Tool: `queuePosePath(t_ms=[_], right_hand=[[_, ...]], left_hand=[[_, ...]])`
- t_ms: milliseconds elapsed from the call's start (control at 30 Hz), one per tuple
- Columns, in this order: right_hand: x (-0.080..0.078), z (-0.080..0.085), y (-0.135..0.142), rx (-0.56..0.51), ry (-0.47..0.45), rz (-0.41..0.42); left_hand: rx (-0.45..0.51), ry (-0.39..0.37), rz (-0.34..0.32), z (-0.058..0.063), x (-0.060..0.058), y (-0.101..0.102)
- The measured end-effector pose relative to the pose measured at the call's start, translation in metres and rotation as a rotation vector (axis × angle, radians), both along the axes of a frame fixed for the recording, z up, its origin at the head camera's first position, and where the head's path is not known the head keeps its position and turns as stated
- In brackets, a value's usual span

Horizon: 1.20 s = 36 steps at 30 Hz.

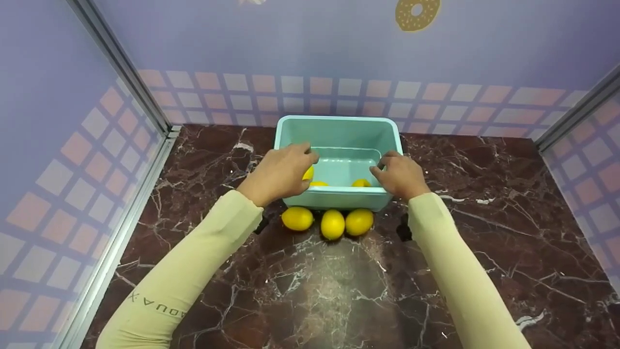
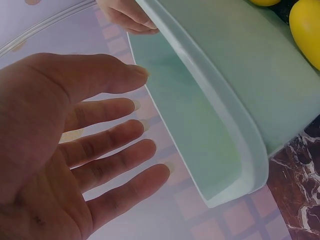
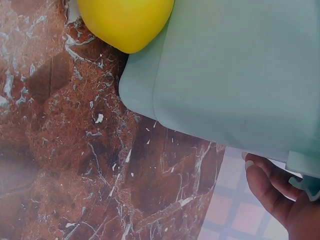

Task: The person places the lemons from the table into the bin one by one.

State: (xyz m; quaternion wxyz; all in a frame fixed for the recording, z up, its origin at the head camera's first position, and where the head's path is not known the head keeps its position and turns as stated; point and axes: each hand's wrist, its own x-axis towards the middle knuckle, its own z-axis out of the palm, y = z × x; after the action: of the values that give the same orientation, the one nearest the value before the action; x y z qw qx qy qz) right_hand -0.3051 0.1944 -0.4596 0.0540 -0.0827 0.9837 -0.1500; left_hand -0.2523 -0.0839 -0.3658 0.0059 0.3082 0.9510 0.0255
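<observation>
A light teal plastic bin (image 1: 339,191) stands on the marble table near the back wall. My left hand (image 1: 283,169) hovers over its front left corner; in the left wrist view the fingers are spread and relaxed, with nothing in the palm. A yellow lemon (image 1: 308,173) shows beside that hand, partly hidden by it. Two more lemons, one left (image 1: 318,183) and one right (image 1: 361,182), peek above the front rim inside the bin. My right hand (image 1: 402,175) is at the front right rim, fingers loosely bent, no lemon seen in it; the bin partly hides it in the right wrist view.
Three lemons lie on the table before the bin: a left one (image 1: 298,218), a middle one (image 1: 333,225) and a right one (image 1: 359,222). A checkered wall (image 1: 319,86) rises close behind. Metal frame rails (image 1: 131,228) edge the left side.
</observation>
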Motion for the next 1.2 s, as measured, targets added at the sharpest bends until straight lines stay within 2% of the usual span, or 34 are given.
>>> queuePosePath(t_ms=[433, 933, 1200], right_hand=[[0.001, 0.0, 0.001, -0.004, -0.003, 0.005], [0.001, 0.001, -0.001, 0.005, 0.004, -0.001], [0.001, 0.0, -0.001, 0.007, 0.004, -0.003]], left_hand=[[0.029, 0.015, -0.003, -0.004, 0.01, -0.005], [0.014, 0.048, -0.037, -0.01, 0.022, -0.012], [-0.034, 0.006, -0.034, -0.012, 0.026, -0.012]])
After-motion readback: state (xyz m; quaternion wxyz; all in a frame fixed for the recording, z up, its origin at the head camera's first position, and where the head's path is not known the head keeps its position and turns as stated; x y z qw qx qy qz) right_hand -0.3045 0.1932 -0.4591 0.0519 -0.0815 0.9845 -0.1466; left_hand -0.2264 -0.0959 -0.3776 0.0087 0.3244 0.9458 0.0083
